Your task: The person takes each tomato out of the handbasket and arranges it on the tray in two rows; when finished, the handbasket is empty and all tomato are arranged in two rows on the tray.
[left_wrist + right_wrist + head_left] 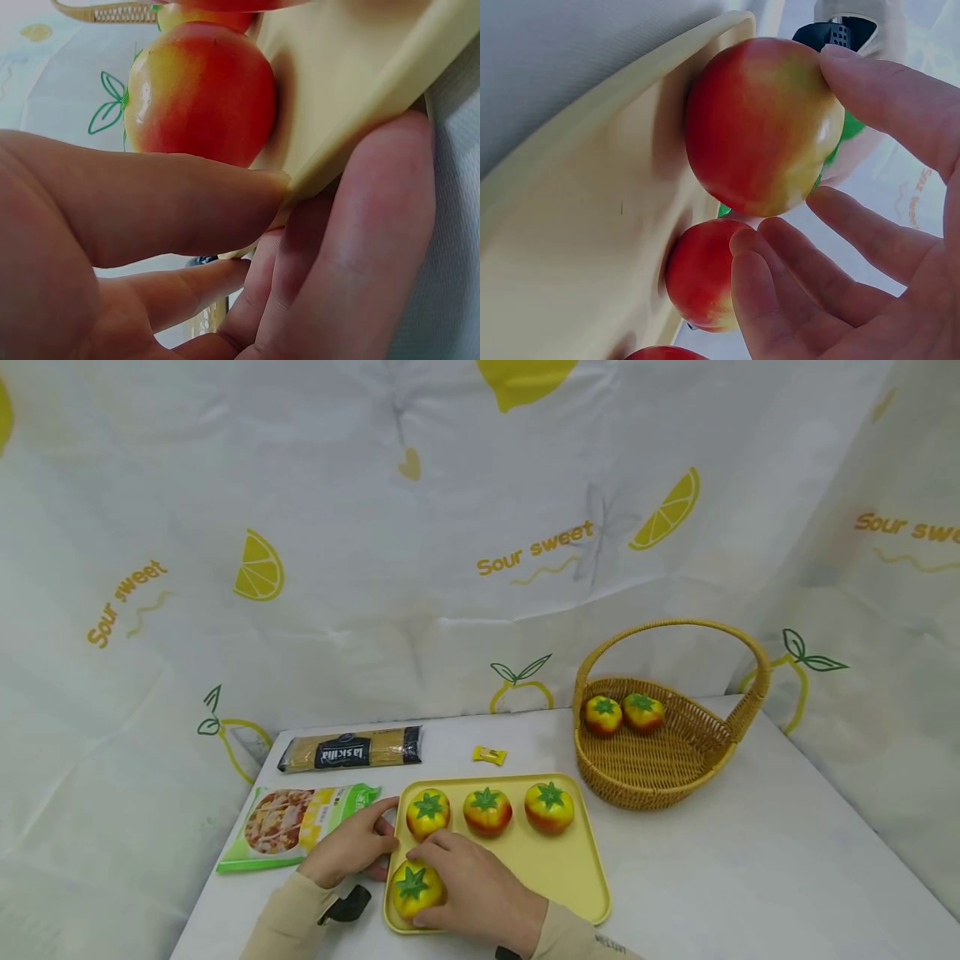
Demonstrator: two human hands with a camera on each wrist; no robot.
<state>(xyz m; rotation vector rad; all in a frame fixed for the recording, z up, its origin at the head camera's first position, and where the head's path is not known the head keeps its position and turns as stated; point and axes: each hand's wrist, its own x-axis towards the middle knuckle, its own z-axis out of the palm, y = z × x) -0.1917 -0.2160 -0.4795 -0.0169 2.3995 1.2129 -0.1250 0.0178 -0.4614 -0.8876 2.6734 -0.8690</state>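
Observation:
A yellow tray (555,885) holds several red-and-yellow tomatoes with green star-shaped tops. My left hand (354,845) pinches the tray's left rim; the left wrist view shows the thumb (202,202) above the edge and a finger (382,202) beneath. At the tray's near left corner, my right hand (483,893) holds a tomato (412,892), its thumb and index fingertip at the sides. In the right wrist view, this tomato (757,127) sits against the tray's surface, while the other fingers (810,277) curve apart from it. Three tomatoes (487,812) stand along the far side.
A wicker basket (652,797) with a tall handle stands at the back right, two tomatoes (643,713) inside. Left of the tray lie a green-edged food bag (281,822) and, farther back, a spaghetti pack (345,749). One small yellow packet (489,755) lies behind the tray.

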